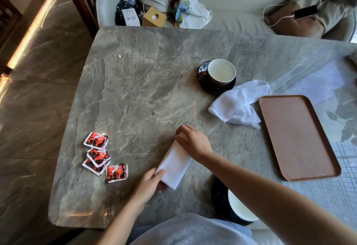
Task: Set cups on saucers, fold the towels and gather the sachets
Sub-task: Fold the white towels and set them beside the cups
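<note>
A folded white towel [174, 164] lies as a narrow strip near the table's front edge. My left hand [149, 183] grips its near end, thumb on top. My right hand [193, 141] holds its far end with curled fingers. A second white towel [239, 103] lies crumpled between the far cup and the tray. A dark cup with a pale inside [221, 73] stands on a black saucer [202, 85]. Another cup [239, 209] sits at the front edge, partly hidden under my right forearm. Several red sachets [100, 156] lie loosely scattered at the left.
A brown tray [297, 138] lies on the right of the grey marble table [135, 90]. Behind the table a pale sofa holds bags, a small wooden box [153, 17] and a phone on a cable [306, 12]. The floor drops away at left.
</note>
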Tool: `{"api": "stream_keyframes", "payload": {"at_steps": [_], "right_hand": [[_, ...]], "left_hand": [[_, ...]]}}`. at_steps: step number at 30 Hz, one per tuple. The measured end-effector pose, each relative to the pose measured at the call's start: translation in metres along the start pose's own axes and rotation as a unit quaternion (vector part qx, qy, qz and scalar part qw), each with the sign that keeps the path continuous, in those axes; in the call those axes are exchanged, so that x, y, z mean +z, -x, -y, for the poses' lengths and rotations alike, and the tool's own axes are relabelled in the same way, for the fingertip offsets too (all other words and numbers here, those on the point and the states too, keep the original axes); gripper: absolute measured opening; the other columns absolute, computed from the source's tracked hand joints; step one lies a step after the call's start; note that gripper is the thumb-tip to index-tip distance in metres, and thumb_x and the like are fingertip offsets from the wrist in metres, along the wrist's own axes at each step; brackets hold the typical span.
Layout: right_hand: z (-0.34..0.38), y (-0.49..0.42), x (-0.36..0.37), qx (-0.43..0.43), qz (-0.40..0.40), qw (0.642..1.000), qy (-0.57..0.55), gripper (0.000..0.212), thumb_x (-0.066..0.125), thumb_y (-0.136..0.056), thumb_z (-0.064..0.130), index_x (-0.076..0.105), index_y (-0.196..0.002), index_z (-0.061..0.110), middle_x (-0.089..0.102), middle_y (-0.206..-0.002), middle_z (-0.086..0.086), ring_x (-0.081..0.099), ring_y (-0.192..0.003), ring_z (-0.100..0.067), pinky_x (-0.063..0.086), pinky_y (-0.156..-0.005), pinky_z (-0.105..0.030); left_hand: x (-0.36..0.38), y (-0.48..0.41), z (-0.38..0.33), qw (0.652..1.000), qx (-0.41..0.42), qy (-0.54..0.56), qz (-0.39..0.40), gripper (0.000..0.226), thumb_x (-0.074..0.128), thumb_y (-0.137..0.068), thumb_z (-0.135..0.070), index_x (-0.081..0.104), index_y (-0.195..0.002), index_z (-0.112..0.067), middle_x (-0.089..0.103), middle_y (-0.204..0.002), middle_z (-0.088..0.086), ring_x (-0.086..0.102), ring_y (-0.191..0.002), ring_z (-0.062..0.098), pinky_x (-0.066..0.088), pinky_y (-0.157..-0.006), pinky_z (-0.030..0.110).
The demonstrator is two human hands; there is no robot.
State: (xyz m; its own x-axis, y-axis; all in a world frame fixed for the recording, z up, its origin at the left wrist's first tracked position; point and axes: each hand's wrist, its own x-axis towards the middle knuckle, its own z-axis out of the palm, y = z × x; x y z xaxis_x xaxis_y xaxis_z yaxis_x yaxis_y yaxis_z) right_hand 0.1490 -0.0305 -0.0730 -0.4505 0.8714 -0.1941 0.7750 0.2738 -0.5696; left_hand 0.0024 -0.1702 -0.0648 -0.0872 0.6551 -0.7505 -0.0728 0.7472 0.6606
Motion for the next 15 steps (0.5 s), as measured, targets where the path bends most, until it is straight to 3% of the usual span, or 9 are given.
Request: {"api": "stream_keyframes", "payload": {"at_steps": [2,5,8,12,15], "right_hand": [[-0.001,-0.004,0.002,0.009,0.005,1.0,0.008,0.012,0.047,-0.092,0.043,0.051,-0.097,0.032,0.058,-0.105,0.009,0.061,-0.086,-0.019,0.046,-0.065,-0.032],[-0.003,-0.007,0.005,0.012,0.003,0.999,0.03,0.019,0.045,-0.093,0.044,0.052,-0.099,0.029,0.054,-0.103,0.006,0.059,-0.082,-0.019,0.045,-0.061,-0.032],[-0.006,-0.008,0.008,-0.005,0.009,0.997,0.071,0.025,0.042,-0.094,0.043,0.054,-0.101,0.022,0.051,-0.103,0.003,0.057,-0.084,-0.018,0.037,-0.057,-0.029],[-0.004,-0.01,0.013,-0.039,0.015,0.99,0.132,0.025,0.04,-0.094,0.04,0.049,-0.105,0.02,0.048,-0.113,-0.001,0.047,-0.101,-0.023,0.043,-0.077,-0.036],[-0.004,-0.012,0.017,-0.05,0.016,0.982,0.181,0.034,0.036,-0.095,0.041,0.045,-0.124,0.026,0.043,-0.13,-0.002,0.041,-0.111,-0.026,0.036,-0.093,-0.041]], "left_hand": [[-0.001,-0.003,0.001,0.999,0.027,-0.043,-0.02,0.019,0.047,-0.095,-0.021,0.057,-0.084,-0.009,0.06,-0.056,-0.004,0.053,-0.043,0.01,0.035,-0.042,0.018],[-0.001,-0.008,0.004,0.991,0.049,-0.112,-0.047,0.021,0.048,-0.094,-0.023,0.049,-0.078,-0.009,0.051,-0.056,0.0,0.044,-0.039,0.009,0.032,-0.043,0.022],[-0.003,-0.011,0.008,0.977,0.066,-0.189,-0.075,0.015,0.051,-0.092,-0.028,0.045,-0.089,-0.015,0.05,-0.055,-0.004,0.047,-0.043,0.01,0.034,-0.045,0.027],[-0.012,-0.012,0.012,0.929,0.116,-0.332,-0.112,0.023,0.052,-0.088,-0.04,0.037,-0.094,-0.024,0.064,-0.07,0.0,0.062,-0.066,0.023,0.04,-0.053,0.033],[-0.014,-0.013,0.01,0.907,0.154,-0.374,-0.116,0.025,0.053,-0.086,-0.043,0.036,-0.091,-0.025,0.062,-0.069,-0.001,0.062,-0.069,0.026,0.039,-0.05,0.035]]}}
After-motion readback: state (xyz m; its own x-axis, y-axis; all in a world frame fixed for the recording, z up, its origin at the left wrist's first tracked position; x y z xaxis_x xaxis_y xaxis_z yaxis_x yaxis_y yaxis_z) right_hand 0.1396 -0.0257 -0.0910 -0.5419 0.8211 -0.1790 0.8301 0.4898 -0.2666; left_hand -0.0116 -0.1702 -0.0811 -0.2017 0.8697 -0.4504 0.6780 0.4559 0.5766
